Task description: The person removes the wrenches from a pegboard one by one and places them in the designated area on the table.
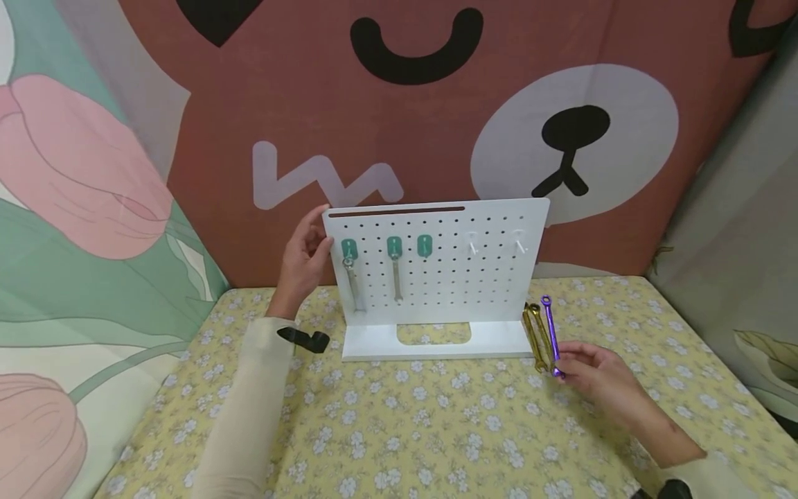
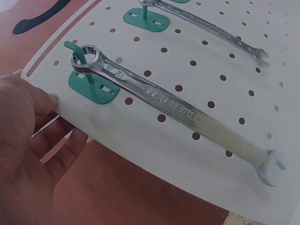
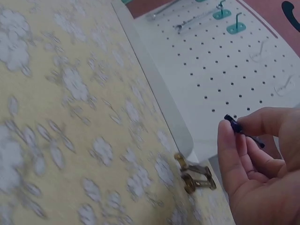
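Purple wrench (image 1: 551,331) — right fingers (image 3: 229,157) pinching

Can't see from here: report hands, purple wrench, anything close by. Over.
Left hand grips pegboard at edge. Right hand pinches purple wrench. Gold wrenches close beside it.

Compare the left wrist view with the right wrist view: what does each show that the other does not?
Only the left wrist view shows the left hand, holding the edge of the white board. Only the right wrist view shows the right hand pinching a purple wrench, dark-looking there, plus gold wrenches and clear hooks. Both show the board, silver wrenches on green hooks, reddish backdrop and flowered cloth, barely in the left.
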`<state>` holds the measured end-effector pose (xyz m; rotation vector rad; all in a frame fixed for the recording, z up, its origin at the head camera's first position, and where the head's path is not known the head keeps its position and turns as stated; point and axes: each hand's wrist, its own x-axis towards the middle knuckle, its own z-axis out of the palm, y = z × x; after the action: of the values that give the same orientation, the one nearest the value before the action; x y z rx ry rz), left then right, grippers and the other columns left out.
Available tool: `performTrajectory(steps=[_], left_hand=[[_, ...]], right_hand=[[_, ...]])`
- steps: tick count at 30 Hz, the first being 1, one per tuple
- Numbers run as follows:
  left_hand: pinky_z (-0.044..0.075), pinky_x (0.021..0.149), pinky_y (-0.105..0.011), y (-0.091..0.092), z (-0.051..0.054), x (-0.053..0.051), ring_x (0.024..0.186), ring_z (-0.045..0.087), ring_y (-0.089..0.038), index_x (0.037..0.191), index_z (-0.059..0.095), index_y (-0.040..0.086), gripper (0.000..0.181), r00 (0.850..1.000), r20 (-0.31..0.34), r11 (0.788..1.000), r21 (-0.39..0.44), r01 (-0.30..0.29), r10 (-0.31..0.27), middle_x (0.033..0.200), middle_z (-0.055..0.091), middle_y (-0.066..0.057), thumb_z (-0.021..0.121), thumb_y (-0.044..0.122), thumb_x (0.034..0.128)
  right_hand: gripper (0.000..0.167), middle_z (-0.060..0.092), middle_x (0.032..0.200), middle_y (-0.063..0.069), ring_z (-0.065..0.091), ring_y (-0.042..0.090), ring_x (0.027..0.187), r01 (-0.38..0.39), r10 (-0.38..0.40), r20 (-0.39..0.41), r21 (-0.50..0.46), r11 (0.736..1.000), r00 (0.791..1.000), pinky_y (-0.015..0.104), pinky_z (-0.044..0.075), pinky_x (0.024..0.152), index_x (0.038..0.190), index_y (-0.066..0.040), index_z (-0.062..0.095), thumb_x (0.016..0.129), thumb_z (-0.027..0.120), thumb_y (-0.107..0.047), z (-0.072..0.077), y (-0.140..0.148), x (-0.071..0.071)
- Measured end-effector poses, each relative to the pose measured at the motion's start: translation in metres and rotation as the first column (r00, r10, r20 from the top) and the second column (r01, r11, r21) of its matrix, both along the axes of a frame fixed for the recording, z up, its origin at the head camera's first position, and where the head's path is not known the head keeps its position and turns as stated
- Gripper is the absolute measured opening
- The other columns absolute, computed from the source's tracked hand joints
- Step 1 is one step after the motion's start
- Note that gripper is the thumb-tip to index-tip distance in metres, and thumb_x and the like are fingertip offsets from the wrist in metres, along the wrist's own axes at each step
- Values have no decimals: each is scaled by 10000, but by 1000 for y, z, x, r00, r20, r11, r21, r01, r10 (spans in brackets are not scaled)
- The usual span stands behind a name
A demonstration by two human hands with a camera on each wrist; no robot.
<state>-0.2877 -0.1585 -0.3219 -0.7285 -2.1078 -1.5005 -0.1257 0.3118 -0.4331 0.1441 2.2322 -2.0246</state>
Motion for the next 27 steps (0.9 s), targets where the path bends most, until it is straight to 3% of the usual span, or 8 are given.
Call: performTrajectory(steps=[5, 13, 21, 27], left_hand=[[438, 749, -248, 0, 1, 0, 892, 573, -401, 1544, 436, 48, 520, 1000, 16, 1000, -3, 3, -3, 1073, 604, -289, 534, -54, 1044], [435, 748, -243, -1, 1, 1, 892, 572, -412, 1541, 436, 35, 519, 1000, 15, 1000, -7, 1, -1, 1061, 602, -295, 534, -61, 1041], [436, 747, -242, -1, 1, 1, 892, 565, -405, 1543, 440, 55, 524, 1000, 23, 1000, -13, -8, 8, 1063, 600, -288, 533, -62, 1041], [415, 713, -248, 0, 1, 0, 850, 535, -487, 1534, 438, 21, 515, 1000, 6, 1000, -13, 1, -1, 1016, 590, -303, 538, -69, 1036]], right_hand=[[591, 628, 1217, 143, 694, 164, 1016, -47, 43, 42, 104, 993, 998, 381, 555, 902, 1458, 154, 395, 1051, 631, -204, 1, 16, -9], [586, 622, 1256, 198, 698, 134, 991, -75, 55, 124, 164, 984, 991, 371, 558, 893, 1450, 178, 391, 1054, 616, -190, -4, 34, -20], [510, 665, 1102, 154, 716, 174, 918, -109, 87, 127, 176, 978, 988, 356, 579, 829, 1399, 234, 402, 1038, 597, -69, -9, 46, -30], [481, 644, 1122, 206, 707, 219, 900, -133, 100, 135, 259, 957, 986, 354, 585, 794, 1379, 228, 442, 1035, 601, -68, -7, 51, -34]])
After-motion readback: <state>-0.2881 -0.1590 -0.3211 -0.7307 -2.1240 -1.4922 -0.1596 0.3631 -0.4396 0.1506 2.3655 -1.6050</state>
